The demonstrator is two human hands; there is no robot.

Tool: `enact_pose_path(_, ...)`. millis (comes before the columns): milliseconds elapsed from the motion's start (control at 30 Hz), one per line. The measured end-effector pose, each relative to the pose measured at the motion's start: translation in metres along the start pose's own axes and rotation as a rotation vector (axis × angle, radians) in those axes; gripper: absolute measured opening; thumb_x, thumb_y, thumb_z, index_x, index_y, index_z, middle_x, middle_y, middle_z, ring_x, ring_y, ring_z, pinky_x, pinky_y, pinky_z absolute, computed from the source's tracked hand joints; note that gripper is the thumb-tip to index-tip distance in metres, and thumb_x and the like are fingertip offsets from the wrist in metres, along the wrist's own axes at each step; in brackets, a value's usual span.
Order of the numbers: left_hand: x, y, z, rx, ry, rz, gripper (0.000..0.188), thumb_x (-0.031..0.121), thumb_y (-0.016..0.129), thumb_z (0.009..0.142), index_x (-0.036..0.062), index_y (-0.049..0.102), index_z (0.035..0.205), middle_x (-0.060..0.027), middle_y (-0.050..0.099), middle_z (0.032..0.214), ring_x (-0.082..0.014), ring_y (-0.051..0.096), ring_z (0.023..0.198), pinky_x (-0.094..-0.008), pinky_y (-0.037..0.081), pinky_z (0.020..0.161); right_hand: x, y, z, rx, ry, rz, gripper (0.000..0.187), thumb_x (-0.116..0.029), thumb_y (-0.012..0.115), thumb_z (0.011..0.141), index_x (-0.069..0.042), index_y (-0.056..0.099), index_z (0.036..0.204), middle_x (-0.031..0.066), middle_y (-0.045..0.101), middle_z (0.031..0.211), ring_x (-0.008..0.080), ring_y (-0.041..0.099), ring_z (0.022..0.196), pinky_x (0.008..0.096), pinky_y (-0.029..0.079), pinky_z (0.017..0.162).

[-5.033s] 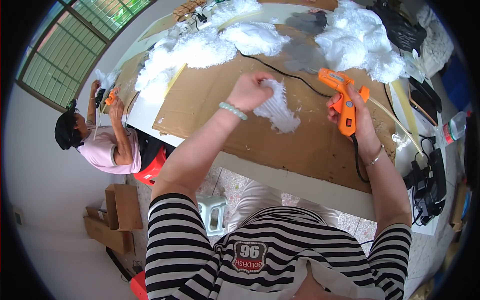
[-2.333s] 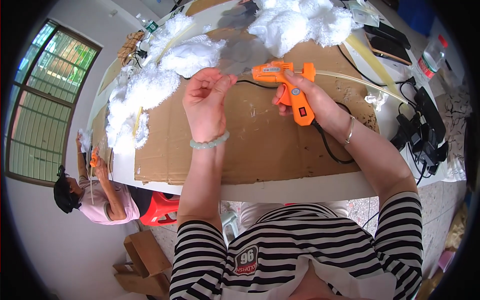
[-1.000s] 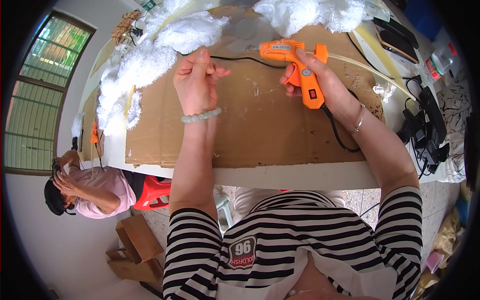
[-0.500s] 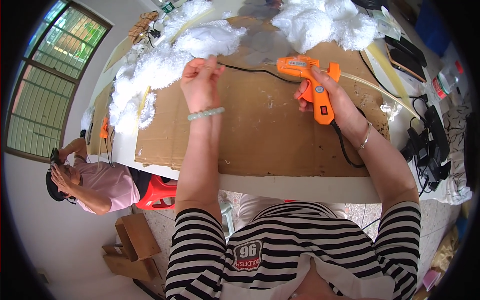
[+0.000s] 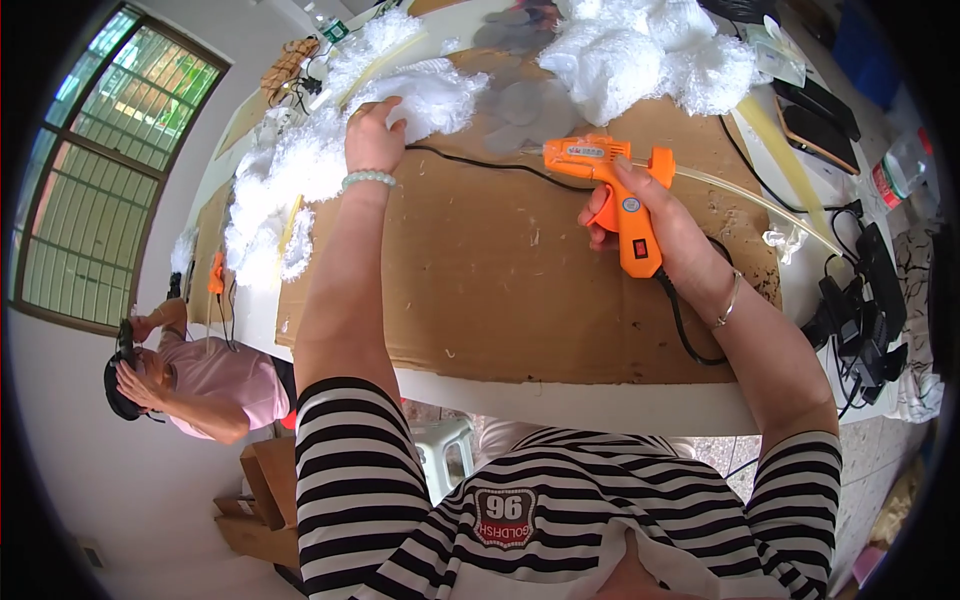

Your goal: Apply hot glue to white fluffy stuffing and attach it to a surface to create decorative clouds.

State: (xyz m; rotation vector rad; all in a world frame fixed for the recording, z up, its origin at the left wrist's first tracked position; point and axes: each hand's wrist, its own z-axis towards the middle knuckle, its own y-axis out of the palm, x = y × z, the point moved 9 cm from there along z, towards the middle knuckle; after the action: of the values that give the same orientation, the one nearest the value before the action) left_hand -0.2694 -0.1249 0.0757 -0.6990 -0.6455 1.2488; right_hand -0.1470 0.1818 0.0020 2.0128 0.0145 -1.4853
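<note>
An orange hot glue gun (image 5: 636, 225) is gripped in my right hand (image 5: 668, 205), its nozzle toward the left and a long clear glue stick (image 5: 740, 190) trailing from its back. My thumb lies over its top rear and my fingers wrap the handle by the trigger. At the edge of a heap of white frilly mesh (image 5: 300, 150), my left hand (image 5: 375, 138) reaches forward with thumb and fingers apart. Its fingertips are at the mesh; I see nothing held in them. Several dark grey translucent discs (image 5: 530, 100) lie between the white heaps.
Brown cardboard (image 5: 480, 270) covers the white table (image 5: 480, 403). More white mesh (image 5: 640, 50) sits at the back. Right: a phone (image 5: 815, 138), a plastic bottle (image 5: 898, 170), power adapters (image 5: 855, 320). Another person (image 5: 215, 385) sits at left near a second orange glue gun (image 5: 216, 273).
My left hand has moved left and a little forward to the mesh, its pinched fingers spreading. The glue gun stays in my right hand, and the whole view has shifted slightly.
</note>
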Motion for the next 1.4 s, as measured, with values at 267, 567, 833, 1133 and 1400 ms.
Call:
enact_pose_path(267,0.066,0.033,0.025,-0.013,0.329,0.313,0.032,0.008,0.074,0.068,0.0108,0.069,0.1,-0.0127,0.065,0.108,-0.0324,0.061,0.097,-0.037,0.05,0.086,-0.002,-0.004,0.003,-0.003,-0.003,-0.029,0.047,-0.048,0.042,0.096,-0.005,0.058,0.085,0.0091,0.063,0.082,0.0167,0.059,0.07,0.0306,0.048,0.069)
enact_pose_path(567,-0.01,0.008,0.062,-0.086,-0.424,-0.68,0.021,0.021,0.075,0.08,0.0016,0.069,0.081,0.0,0.063,0.072,-0.0078,0.052,0.063,-0.0219,0.046,0.062,-0.004,0.0,0.003,-0.014,0.007,-0.051,0.044,-0.047,0.042,0.096,-0.005,0.056,0.09,0.0082,0.063,0.082,0.0156,0.059,0.07,0.0302,0.049,0.068)
enact_pose_path(833,-0.008,-0.051,0.006,-0.027,-0.687,-1.264,0.013,0.009,0.055,0.093,0.0001,0.061,0.099,-0.0023,0.059,0.08,-0.0151,0.059,0.062,-0.0359,0.059,0.066,0.001,-0.001,0.0,0.0,-0.026,0.01,0.039,-0.044,0.048,0.095,-0.006,0.054,0.097,0.0092,0.062,0.08,0.0161,0.06,0.068,0.0304,0.049,0.066)
enact_pose_path(1133,0.005,-0.131,-0.1,0.166,-0.614,-1.08,0.016,0.016,0.057,0.094,0.0016,0.064,0.094,-0.0012,0.062,0.081,-0.0091,0.057,0.069,-0.0272,0.053,0.063,-0.011,-0.013,0.006,0.028,-0.122,0.047,0.042,-0.046,0.052,0.093,-0.006,0.058,0.087,0.0099,0.064,0.082,0.0158,0.059,0.067,0.03,0.05,0.069)
enact_pose_path(1400,0.173,-0.111,-0.161,-0.437,-0.048,-0.657,0.03,0.016,0.064,0.088,0.0042,0.062,0.115,-0.0157,0.067,0.106,-0.024,0.065,0.097,-0.0318,0.05,0.083,-0.019,-0.037,0.017,0.088,-0.218,0.144,0.04,-0.044,0.049,0.094,-0.006,0.055,0.104,0.01,0.064,0.081,0.0203,0.062,0.066,0.0315,0.053,0.061)
